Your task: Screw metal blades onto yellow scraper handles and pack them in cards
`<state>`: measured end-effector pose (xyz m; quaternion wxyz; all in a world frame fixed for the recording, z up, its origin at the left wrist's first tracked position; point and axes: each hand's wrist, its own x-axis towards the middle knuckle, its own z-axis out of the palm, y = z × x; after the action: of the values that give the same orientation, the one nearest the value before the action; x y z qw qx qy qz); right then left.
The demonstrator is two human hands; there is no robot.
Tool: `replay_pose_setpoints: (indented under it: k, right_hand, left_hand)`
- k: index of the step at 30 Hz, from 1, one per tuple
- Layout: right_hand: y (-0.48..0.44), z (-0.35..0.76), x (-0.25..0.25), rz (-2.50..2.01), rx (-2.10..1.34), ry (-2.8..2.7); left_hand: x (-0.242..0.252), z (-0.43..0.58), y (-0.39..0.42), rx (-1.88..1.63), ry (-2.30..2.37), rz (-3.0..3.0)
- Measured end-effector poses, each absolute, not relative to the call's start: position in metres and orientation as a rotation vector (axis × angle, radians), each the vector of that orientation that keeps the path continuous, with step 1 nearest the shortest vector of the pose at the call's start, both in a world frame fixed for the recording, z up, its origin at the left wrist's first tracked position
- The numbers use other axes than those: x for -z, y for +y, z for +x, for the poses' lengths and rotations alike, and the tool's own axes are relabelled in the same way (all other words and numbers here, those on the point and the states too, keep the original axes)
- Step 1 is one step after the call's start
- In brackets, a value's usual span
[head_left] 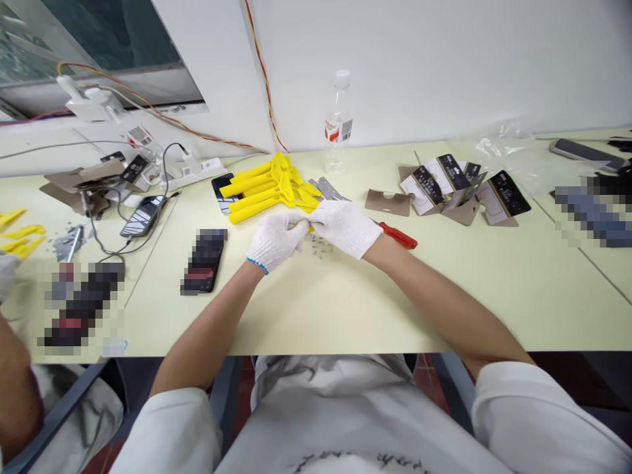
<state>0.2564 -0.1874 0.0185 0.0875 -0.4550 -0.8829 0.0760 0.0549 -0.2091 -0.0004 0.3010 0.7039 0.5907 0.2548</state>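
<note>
My left hand (276,238) and my right hand (345,227), both in white knitted gloves, meet fingertip to fingertip above the table. Their fingers are pinched around a small yellow plastic piece (311,229), mostly hidden by the gloves. Just behind them lie several yellow plastic scraper handles (257,201) in a row, heads to the right. Thin grey metal blades (328,189) rest beyond my right hand. Small silver screws (320,247) are scattered below my fingers. A red-handled screwdriver (399,236) lies by my right wrist, its shaft hidden.
A phone (205,260) lies left of my hands. Behind stands a clear bottle (338,128). Black-and-white packaging cards (444,184) are piled at the right, near a plastic bag (508,148). Cables and a power strip (197,172) fill the left rear. A co-worker's gloved hand (6,273) shows at the left edge.
</note>
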Motion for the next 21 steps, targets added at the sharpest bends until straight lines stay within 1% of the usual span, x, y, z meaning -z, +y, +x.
replay_pose_setpoints:
  k: [6,12,17,21]
  right_hand:
    - [-0.183,0.273,-0.029,-1.266,-0.45,-2.561]
    - [-0.18,0.276,-0.021,-1.287,-0.577,-2.429]
    - [-0.174,0.283,-0.019,-1.344,-0.808,-2.363]
    - [-0.166,0.299,-0.022,-1.427,-1.001,-2.285]
  left_hand:
    - [0.001,0.045,-0.206,-0.685,1.559,1.84]
    - [0.012,0.046,-0.2,-0.833,1.459,1.617]
    - [0.007,0.045,-0.204,-0.784,1.314,1.553]
    - [-0.001,0.042,-0.205,-0.766,1.301,1.521]
